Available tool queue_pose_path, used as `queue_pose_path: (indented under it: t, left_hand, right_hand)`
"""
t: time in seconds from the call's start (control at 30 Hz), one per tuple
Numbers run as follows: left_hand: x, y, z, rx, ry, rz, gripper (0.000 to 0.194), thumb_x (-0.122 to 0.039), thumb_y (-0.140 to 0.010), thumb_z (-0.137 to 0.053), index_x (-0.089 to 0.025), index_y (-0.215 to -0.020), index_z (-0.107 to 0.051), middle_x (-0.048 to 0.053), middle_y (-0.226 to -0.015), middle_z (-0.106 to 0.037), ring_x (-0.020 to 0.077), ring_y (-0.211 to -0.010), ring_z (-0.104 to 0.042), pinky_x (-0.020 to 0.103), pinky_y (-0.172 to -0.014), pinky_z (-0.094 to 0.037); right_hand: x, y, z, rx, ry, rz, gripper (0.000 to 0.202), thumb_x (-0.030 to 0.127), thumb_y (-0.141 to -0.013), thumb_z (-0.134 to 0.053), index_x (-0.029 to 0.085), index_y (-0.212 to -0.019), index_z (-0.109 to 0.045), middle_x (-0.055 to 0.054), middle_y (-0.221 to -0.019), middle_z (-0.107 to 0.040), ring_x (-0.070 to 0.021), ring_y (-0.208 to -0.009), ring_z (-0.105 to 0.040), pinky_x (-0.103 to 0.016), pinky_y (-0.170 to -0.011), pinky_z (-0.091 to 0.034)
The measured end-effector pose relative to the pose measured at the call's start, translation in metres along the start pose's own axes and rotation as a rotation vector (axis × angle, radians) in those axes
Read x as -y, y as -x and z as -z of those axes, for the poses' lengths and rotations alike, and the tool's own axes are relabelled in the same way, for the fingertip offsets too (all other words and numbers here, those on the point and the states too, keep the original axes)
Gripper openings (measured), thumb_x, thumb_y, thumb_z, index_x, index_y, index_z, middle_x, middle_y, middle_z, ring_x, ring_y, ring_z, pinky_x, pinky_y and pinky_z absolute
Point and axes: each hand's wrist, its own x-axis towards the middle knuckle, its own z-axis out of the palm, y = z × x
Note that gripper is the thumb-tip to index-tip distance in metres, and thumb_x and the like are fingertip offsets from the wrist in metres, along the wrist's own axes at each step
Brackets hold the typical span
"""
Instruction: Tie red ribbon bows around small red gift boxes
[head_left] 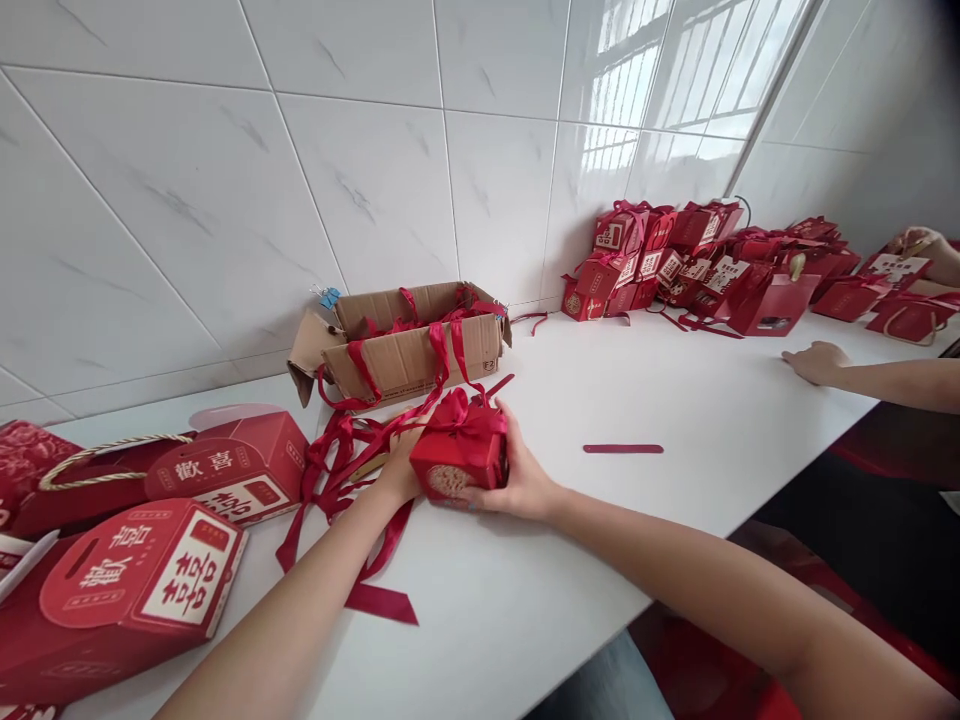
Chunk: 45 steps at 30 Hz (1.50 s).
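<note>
A small red gift box (452, 466) with a gold round emblem and a red ribbon bow on top sits at the middle of the white table. My right hand (523, 478) wraps round its right side, thumb near the top and fingers at the lower front. At the box's left side is my left hand (403, 458), its fingers mostly hidden behind the box and ribbon. Loose red ribbons (330, 480) lie beside and under my left wrist, some trailing from the cardboard box (412, 355) behind.
Large red gift boxes (127, 590) stand at the left. A red strip (623, 449) lies right of centre. Many small red boxes (630, 260) are piled along the wall at the back right. Another person's hand (817, 362) rests on the table's right part.
</note>
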Motion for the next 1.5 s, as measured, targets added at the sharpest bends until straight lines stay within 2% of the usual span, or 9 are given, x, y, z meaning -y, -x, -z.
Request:
queue_pose_path:
  t: [0.17, 0.27, 0.33, 0.63, 0.83, 0.97, 1.2, 1.33, 1.5]
  left_hand:
    - [-0.013, 0.001, -0.001, -0.044, -0.127, 0.009, 0.043, -0.047, -0.093, -0.030, -0.023, -0.119, -0.055, 0.011, -0.132, -0.050, 0.0333, -0.126, -0.035, 0.055, -0.099, -0.033]
    - [-0.017, -0.001, -0.001, -0.022, -0.154, 0.011, 0.045, -0.051, -0.091, -0.032, -0.025, -0.121, -0.053, 0.010, -0.133, -0.049, 0.0323, -0.127, -0.035, 0.054, -0.100, -0.032]
    - [-0.017, -0.002, -0.002, -0.015, -0.168, 0.021, 0.046, -0.051, -0.089, -0.036, -0.024, -0.124, -0.051, 0.011, -0.134, -0.047, 0.0327, -0.127, -0.035, 0.054, -0.101, -0.031]
    - [-0.013, -0.002, -0.004, -0.019, -0.172, 0.007, 0.047, -0.050, -0.089, -0.036, -0.025, -0.127, -0.051, 0.011, -0.136, -0.046, 0.0329, -0.128, -0.037, 0.053, -0.101, -0.030]
    - [-0.014, -0.002, -0.004, -0.022, -0.177, 0.016, 0.047, -0.050, -0.088, -0.037, -0.025, -0.125, -0.052, 0.011, -0.135, -0.047, 0.0324, -0.127, -0.038, 0.053, -0.101, -0.030]
    - [-0.017, 0.000, -0.003, -0.022, -0.179, 0.017, 0.047, -0.049, -0.088, -0.037, -0.024, -0.125, -0.053, 0.012, -0.135, -0.048, 0.0331, -0.127, -0.039, 0.054, -0.101, -0.031]
    - [-0.023, -0.003, -0.005, 0.071, -0.229, 0.033, 0.052, -0.046, -0.091, -0.031, -0.027, -0.139, -0.041, 0.010, -0.149, -0.035, 0.0329, -0.137, -0.027, 0.057, -0.106, -0.023]
    - [-0.022, -0.004, -0.004, 0.114, -0.199, 0.051, 0.053, -0.046, -0.092, -0.031, -0.029, -0.141, -0.037, 0.008, -0.153, -0.028, 0.0334, -0.141, -0.020, 0.061, -0.108, -0.016]
    - [-0.023, 0.002, -0.002, 0.008, -0.156, 0.046, 0.046, -0.047, -0.088, -0.040, -0.028, -0.128, -0.053, 0.009, -0.144, -0.042, 0.0322, -0.134, -0.033, 0.057, -0.107, -0.025]
  right_hand:
    - [-0.016, -0.009, 0.086, -0.376, 0.394, -0.271, 0.124, 0.051, -0.064, -0.073, 0.017, -0.148, 0.012, -0.019, -0.145, -0.033, -0.0318, -0.132, -0.037, -0.047, -0.109, -0.031]
    - [-0.028, -0.014, 0.134, -0.848, 0.745, -0.639, 0.121, 0.057, -0.067, -0.066, 0.005, -0.147, 0.009, -0.027, -0.152, -0.006, -0.0417, -0.140, -0.012, -0.053, -0.111, -0.019]
    - [-0.033, -0.014, 0.148, -0.906, 0.832, -0.712, 0.108, 0.056, -0.076, -0.055, 0.005, -0.147, 0.009, -0.024, -0.153, 0.002, -0.0399, -0.141, -0.007, -0.051, -0.111, -0.021]
    - [-0.040, -0.011, 0.141, -0.623, 0.960, -0.726, 0.085, 0.041, -0.080, -0.048, 0.020, -0.148, -0.002, -0.014, -0.154, 0.003, -0.0334, -0.142, -0.009, -0.049, -0.110, -0.025]
    - [-0.041, -0.016, 0.139, -0.385, 1.173, -0.706, 0.082, 0.057, -0.084, -0.041, 0.024, -0.149, -0.004, -0.010, -0.157, 0.010, -0.0346, -0.143, 0.007, -0.051, -0.113, -0.009]
    - [-0.042, -0.028, 0.139, -0.164, 1.188, -0.839, 0.070, 0.065, -0.088, -0.024, 0.031, -0.148, -0.020, -0.007, -0.158, -0.009, -0.0366, -0.143, -0.003, -0.055, -0.112, -0.006]
    - [-0.047, -0.057, 0.082, -0.268, 1.204, -0.924, 0.060, 0.037, -0.096, -0.012, 0.009, -0.149, -0.017, -0.026, -0.153, -0.011, -0.0414, -0.141, -0.010, -0.065, -0.105, -0.007]
    - [-0.046, -0.062, 0.049, -0.164, 1.185, -0.730, 0.054, 0.037, -0.095, -0.021, 0.023, -0.147, -0.027, -0.014, -0.155, -0.018, -0.0384, -0.142, -0.010, -0.058, -0.109, -0.008]
    - [-0.044, -0.061, 0.050, -0.160, 1.149, -0.645, 0.050, 0.034, -0.094, -0.023, 0.025, -0.142, -0.035, -0.012, -0.152, -0.024, -0.0389, -0.140, -0.014, -0.059, -0.107, -0.010]
